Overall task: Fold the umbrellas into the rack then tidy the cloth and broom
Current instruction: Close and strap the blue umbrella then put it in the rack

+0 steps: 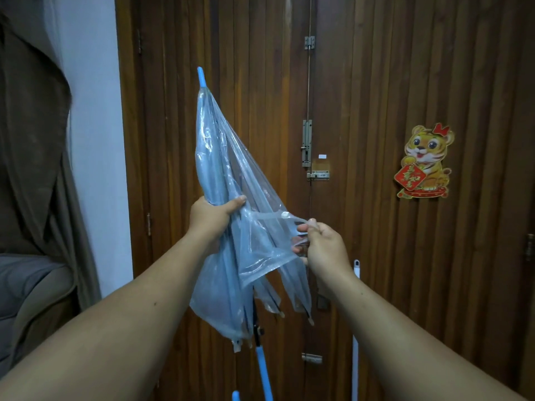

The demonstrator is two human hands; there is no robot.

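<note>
A clear plastic umbrella (220, 169) with a light blue tip and blue handle is held upright in front of me, its canopy collapsed and loosely gathered. My left hand (210, 217) grips the gathered canopy around its middle. My right hand (321, 241) pinches the end of the clear closing strap (278, 216), which carries a white snap button and is pulled out to the right. The blue handle (265, 374) hangs down below the canopy. No rack or cloth is in view.
A dark wooden slatted double door (376, 82) with metal bolts stands right behind the umbrella, a tiger sticker (424, 162) on its right leaf. A white pole (355, 328) leans against the door at lower right. A brown curtain (31, 140) and grey sofa (29, 285) are at left.
</note>
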